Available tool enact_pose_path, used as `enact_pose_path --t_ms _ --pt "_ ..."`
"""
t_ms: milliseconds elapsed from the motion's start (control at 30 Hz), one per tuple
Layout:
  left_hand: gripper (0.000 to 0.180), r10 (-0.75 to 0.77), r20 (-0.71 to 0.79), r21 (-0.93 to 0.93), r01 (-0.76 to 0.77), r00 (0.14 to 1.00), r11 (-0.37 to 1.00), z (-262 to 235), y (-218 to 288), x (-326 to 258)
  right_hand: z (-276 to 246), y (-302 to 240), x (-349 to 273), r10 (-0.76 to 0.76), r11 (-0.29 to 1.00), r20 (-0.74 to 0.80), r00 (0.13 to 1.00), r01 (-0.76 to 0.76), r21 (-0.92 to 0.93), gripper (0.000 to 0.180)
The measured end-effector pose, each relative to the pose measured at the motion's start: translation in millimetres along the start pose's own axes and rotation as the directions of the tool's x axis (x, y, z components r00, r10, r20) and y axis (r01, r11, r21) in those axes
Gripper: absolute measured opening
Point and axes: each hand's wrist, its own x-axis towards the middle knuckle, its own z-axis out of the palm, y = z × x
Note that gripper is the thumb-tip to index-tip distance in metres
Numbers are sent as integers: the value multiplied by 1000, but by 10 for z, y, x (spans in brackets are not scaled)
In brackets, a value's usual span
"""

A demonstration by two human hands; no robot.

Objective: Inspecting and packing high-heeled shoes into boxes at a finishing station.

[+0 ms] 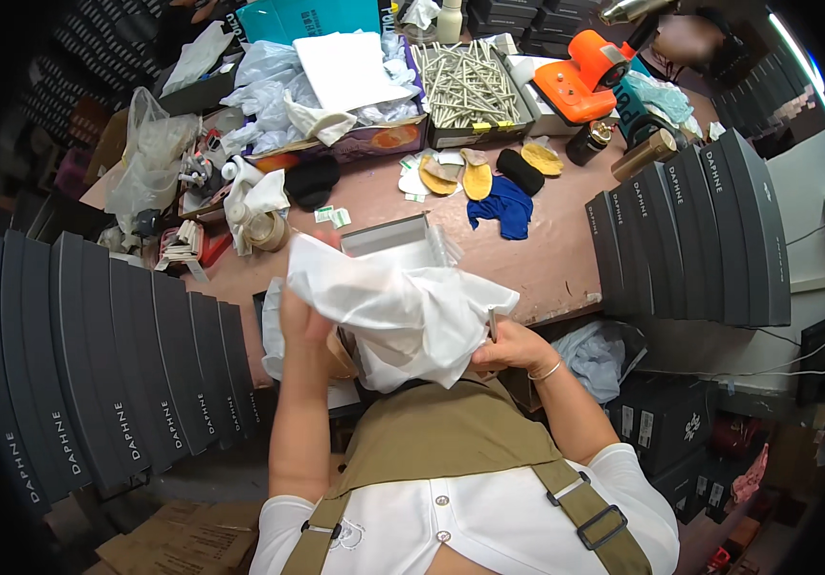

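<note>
A crumpled white sheet of soft cloth or tissue (403, 316) hangs bunched between my two hands, over my lap. My left hand (302, 321) is at its left side, slightly blurred, with the fingers hidden behind the sheet. The sheet's right edge is in the closed fingers of my right hand (513, 347), where a slim greyish piece (492, 324) sticks up beside the thumb; its kind is unclear. Just beyond the sheet lies an open box (389, 235) with a pale inside, partly covered. Below my left hand a tan curved thing (341, 356) shows in part.
Dark shoe boxes stand in rows at left (96, 355) and right (690, 230). Farther back are a carton of pale sticks (470, 86), a pile of white wrapping (336, 72) and an orange device (577, 79). Yellow pads (477, 177) and a blue cloth (502, 205) lie mid-table.
</note>
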Motion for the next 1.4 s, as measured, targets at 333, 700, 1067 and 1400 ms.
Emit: enact_pose_path --t_ms 333,700,1067,1400 --pt "9 286 542 831 -455 790 -318 490 -307 -354 -304 8 -146 -41 999 -485 873 42 -8 52" --pt "40 -202 84 920 2 976 391 311 -208 15 -663 -815 -358 -185 631 0 983 119 -766 70" --pt "54 -310 -378 359 447 872 819 81 -766 -177 -420 -864 607 -337 623 -127 933 120 -773 23" --pt "58 243 -466 625 121 851 771 -216 -1148 -95 -615 -697 1143 172 702 62 983 -79 -707 27"
